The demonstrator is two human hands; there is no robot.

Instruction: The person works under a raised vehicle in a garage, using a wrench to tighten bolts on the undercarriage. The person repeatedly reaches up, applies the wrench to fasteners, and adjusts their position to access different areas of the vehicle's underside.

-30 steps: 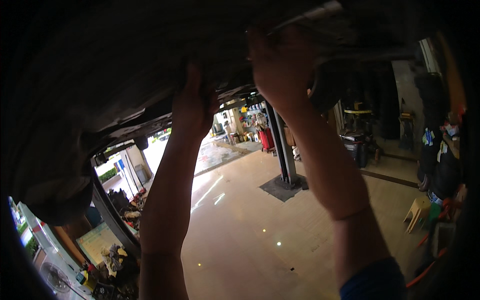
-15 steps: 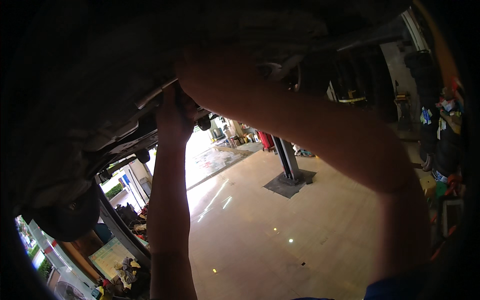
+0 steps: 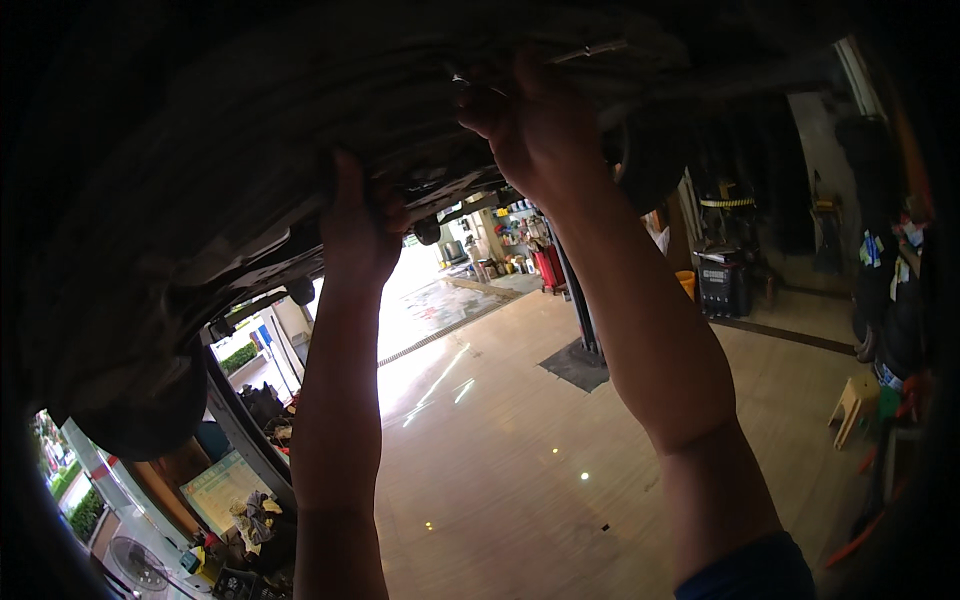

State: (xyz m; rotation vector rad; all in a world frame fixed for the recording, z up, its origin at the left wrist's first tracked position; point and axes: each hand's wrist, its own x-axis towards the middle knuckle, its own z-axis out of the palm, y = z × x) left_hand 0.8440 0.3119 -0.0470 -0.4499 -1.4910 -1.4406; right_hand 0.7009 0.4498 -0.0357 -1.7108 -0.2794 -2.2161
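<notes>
Dark underbody panel (image 3: 300, 150) of a raised car, pressed up by both hands overhead

Left hand (image 3: 355, 230) lay flat against the panel's lower edge; right hand (image 3: 530, 125) was curled higher up beside a thin silver rod (image 3: 590, 48) (whether the fingers pinched anything I could not tell). Below the panel stood a black lift post (image 3: 580, 300) on the glossy tan floor (image 3: 500, 450). Judging by the supporting hands, fixing looked unfinished.

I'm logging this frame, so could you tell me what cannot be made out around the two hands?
- Head view: left hand fingertips, lost against the dark underbody.
- Head view: anything held in right hand, too dark to tell.
- Head view: underbody parts, in shadow and cut off at the top edge.
</notes>
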